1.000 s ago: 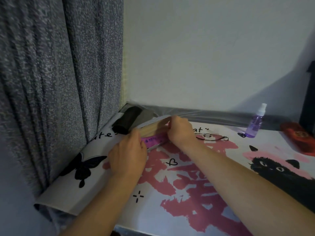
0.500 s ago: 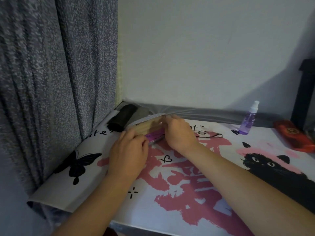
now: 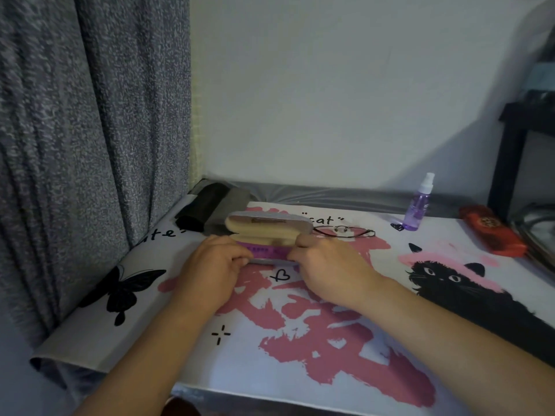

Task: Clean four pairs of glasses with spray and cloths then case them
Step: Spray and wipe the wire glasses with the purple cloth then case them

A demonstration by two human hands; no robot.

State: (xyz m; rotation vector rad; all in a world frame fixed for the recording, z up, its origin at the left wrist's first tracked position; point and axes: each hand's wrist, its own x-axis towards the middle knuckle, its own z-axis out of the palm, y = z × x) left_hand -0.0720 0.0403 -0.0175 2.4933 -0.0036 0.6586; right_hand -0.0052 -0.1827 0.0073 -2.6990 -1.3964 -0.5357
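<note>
Both hands, left [image 3: 210, 265] and right [image 3: 324, 262], grip open case [image 3: 267, 235]; contents unclear. Glasses [image 3: 345, 231] lie uncased beside it; spray [image 3: 419, 205] and cloths [image 3: 210, 207] idle. Casing unfinished.

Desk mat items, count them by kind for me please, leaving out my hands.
Glasses cases: 2, the open silver case and the red case
Loose glasses: 1, wire-framed glasses
Spray bottles: 1, purple spray bottle
Cloths: 2, black cloth, grey cloth
Total: 6
</note>
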